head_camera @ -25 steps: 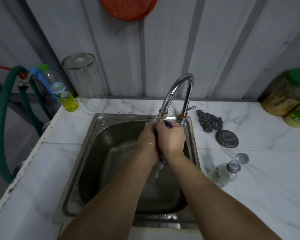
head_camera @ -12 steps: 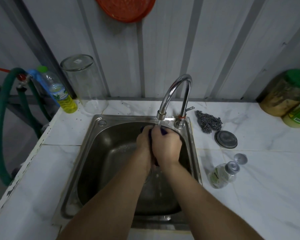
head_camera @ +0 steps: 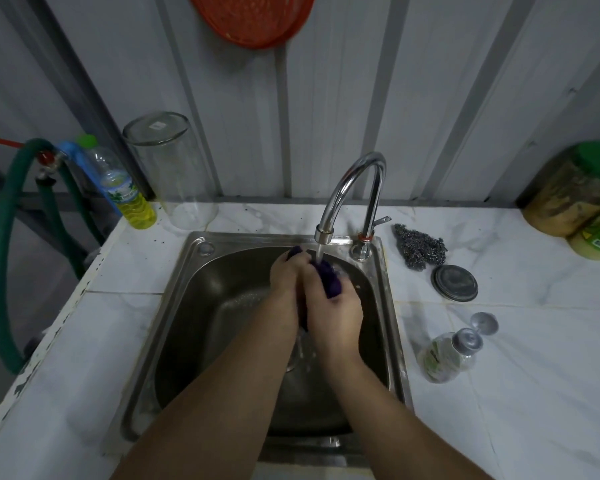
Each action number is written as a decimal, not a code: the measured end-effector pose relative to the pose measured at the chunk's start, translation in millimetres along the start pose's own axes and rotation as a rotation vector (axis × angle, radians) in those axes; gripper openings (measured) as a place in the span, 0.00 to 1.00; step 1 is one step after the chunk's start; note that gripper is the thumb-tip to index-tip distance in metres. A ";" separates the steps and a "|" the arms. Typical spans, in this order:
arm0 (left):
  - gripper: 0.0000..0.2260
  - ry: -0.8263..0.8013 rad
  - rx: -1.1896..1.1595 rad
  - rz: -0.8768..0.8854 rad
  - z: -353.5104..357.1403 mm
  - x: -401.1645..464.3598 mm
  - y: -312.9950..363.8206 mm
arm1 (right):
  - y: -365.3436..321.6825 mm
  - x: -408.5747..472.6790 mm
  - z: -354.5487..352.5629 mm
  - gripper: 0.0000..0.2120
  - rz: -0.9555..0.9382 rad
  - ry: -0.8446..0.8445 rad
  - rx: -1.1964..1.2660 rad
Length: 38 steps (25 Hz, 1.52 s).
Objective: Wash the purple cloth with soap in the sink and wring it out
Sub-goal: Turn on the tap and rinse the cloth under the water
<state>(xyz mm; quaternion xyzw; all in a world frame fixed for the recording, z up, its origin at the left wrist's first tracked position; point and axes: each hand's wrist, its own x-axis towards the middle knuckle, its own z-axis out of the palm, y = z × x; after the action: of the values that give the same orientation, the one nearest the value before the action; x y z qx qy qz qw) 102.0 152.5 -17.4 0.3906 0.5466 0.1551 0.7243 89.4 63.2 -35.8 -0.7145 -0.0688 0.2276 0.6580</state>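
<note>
Over the steel sink (head_camera: 187, 306), both my hands squeeze the bunched purple cloth (head_camera: 329, 278). My left hand (head_camera: 286, 282) grips its left side and my right hand (head_camera: 333, 313) wraps its right side. Most of the cloth is hidden between my palms. Water runs from the chrome faucet (head_camera: 347, 192) straight onto the cloth and drips below my hands. A clear soap bottle (head_camera: 444, 355) lies on its side on the counter, to the right of the sink.
A steel-wool scrubber (head_camera: 420, 245), a round metal lid (head_camera: 454, 283) and a small cap (head_camera: 485, 323) lie right of the sink. Back left stand a glass jar (head_camera: 174, 174) and a yellow-liquid bottle (head_camera: 125, 192). Green-lidded jars (head_camera: 575, 192) sit far right; a green hose (head_camera: 0, 244) hangs left.
My hands have shifted slightly down and kneaded the cloth, so more purple fabric now shows under the water stream above my right hand.
</note>
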 end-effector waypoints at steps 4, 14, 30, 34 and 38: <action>0.14 -0.035 -0.193 -0.038 1.7 -5.1 -8.4 | -9.2 20.2 3.1 0.12 0.013 0.052 0.208; 0.11 0.223 -0.362 -0.049 7.0 -1.2 -16.9 | -9.1 45.0 5.8 0.10 0.233 0.204 0.448; 0.22 0.207 -0.409 0.020 7.4 -16.0 -21.9 | -13.5 37.5 4.7 0.03 0.141 0.124 0.510; 0.11 0.199 -0.526 -0.042 9.2 -16.3 -22.3 | -12.3 43.8 5.4 0.10 0.305 0.210 0.572; 0.14 0.265 -0.427 -0.066 6.6 -5.3 -19.3 | -19.0 48.6 3.7 0.14 0.406 0.257 0.462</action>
<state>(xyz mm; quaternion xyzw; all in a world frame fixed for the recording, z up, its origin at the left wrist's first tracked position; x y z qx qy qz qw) 102.2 133.9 -27.4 0.1870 0.6040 0.2933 0.7170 134.8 88.2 -28.8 -0.5685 0.2122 0.2717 0.7470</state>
